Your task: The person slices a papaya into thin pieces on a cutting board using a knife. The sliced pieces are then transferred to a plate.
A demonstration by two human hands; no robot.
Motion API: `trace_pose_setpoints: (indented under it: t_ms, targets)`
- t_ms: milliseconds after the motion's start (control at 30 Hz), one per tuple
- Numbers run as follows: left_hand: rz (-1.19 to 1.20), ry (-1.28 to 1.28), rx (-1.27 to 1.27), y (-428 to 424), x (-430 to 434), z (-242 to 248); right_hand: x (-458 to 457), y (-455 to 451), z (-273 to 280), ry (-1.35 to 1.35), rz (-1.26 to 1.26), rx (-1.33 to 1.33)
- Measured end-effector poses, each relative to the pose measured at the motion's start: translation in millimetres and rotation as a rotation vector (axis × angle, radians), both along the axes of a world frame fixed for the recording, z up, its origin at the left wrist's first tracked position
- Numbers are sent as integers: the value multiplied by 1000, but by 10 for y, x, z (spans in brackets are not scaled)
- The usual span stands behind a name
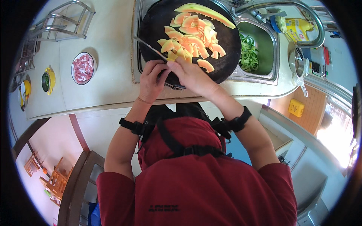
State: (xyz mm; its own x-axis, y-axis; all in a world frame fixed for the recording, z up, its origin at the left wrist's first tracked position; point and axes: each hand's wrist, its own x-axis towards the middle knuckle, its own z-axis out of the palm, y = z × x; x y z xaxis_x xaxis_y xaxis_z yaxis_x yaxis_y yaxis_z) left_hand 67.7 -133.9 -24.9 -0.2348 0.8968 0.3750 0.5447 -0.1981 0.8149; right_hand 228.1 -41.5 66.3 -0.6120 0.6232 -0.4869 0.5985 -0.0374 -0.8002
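A knife (pixel 150 47) angles up to the left over a dark round chopping board (pixel 229 60). My right hand (pixel 192 74) is closed around its handle end. My left hand (pixel 152 79) is right beside it at the board's near left edge, fingers bent close to the thumb; whether they pinch anything is hidden. Thin slices of orange-fleshed fruit, probably papaya (pixel 192 42), lie heaped across the board. One long uncut wedge (pixel 208 12) with a pale green edge rests along the far side.
The board covers part of a steel sink (pixel 267 53), where green peelings (pixel 248 53) lie under a curved faucet (pixel 309 17). Leftward on the counter are a bowl of raw sliced meat (pixel 83 68), a yellow pot of chopped greens (pixel 48 81) and a metal rack (pixel 66 24).
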Motion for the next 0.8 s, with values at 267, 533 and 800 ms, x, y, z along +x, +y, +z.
trace_pose_setpoints:
  t_ms: [267,533,800]
  targets:
    - [-22,12,23,1,-23,-13,581,-287,367,-163,-87,-109]
    - [-21,-16,11,-3,-14,-3,647,-424,474,-110,-46,-36]
    - [-17,-11,7,-1,-24,-11,519,-334,442,-168,-47,-153]
